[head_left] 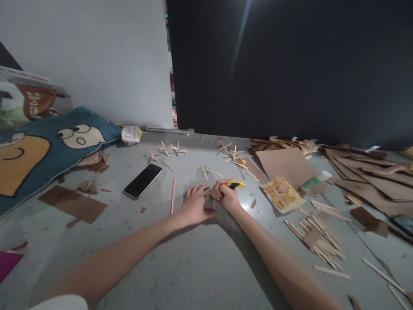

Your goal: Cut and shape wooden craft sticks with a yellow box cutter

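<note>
My right hand (226, 197) is closed around a yellow utility knife (235, 184), whose handle sticks out past the fingers to the right. Its blade end is hidden by the hand. Close beside it, my left hand (193, 206) bends over a small brown cardboard piece (210, 204), holding it against the table between thumb and fingers. Much of that piece is covered by the hands. To the left of my left hand lies a pink patterned pencil (173, 196).
A black-screened phone (143, 181) lies to the left, near a blue cartoon cushion (97, 125). Loose wooden sticks (322, 241) spread at right, near a yellow packet (282, 194), a glue stick (315, 181) and stacked cardboard (371, 172). A dark panel (290, 73) stands behind.
</note>
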Tool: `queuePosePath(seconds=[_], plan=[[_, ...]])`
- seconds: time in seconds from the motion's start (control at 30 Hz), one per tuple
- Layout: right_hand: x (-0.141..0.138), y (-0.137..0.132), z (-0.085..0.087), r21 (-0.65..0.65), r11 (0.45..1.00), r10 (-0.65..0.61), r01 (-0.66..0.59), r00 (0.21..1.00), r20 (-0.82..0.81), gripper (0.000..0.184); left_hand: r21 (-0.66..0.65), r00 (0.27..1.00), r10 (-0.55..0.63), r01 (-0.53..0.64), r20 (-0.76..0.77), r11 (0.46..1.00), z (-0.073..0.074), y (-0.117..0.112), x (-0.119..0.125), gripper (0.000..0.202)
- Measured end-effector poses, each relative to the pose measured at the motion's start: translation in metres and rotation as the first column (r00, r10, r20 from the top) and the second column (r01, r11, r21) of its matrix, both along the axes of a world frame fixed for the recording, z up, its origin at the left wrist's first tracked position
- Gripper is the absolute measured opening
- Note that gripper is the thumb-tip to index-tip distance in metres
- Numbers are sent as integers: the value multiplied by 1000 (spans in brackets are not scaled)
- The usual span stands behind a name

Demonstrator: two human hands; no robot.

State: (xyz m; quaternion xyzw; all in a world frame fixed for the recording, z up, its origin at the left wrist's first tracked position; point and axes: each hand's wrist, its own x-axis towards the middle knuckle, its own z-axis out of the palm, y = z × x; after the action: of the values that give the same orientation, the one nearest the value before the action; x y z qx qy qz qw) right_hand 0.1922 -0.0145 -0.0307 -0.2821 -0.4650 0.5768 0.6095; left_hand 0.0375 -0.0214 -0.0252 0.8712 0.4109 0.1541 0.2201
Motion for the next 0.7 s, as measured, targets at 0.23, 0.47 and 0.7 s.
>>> queuePosePath(seconds=[0.23, 0.47, 0.7], plan=[[1, -1, -3, 20, 999, -32, 31, 999, 35, 30, -30, 998, -41, 40, -36, 999, 0, 12, -2, 66], [-1, -8, -5, 45, 994, -105, 101, 990, 99, 28, -4, 991, 133, -133, 33, 991, -1, -13, 8, 49], [-4, -13, 4, 59, 986, -164, 156, 974, 159, 26, 4, 989, 148, -149, 24, 989, -3, -8, 7, 60]])
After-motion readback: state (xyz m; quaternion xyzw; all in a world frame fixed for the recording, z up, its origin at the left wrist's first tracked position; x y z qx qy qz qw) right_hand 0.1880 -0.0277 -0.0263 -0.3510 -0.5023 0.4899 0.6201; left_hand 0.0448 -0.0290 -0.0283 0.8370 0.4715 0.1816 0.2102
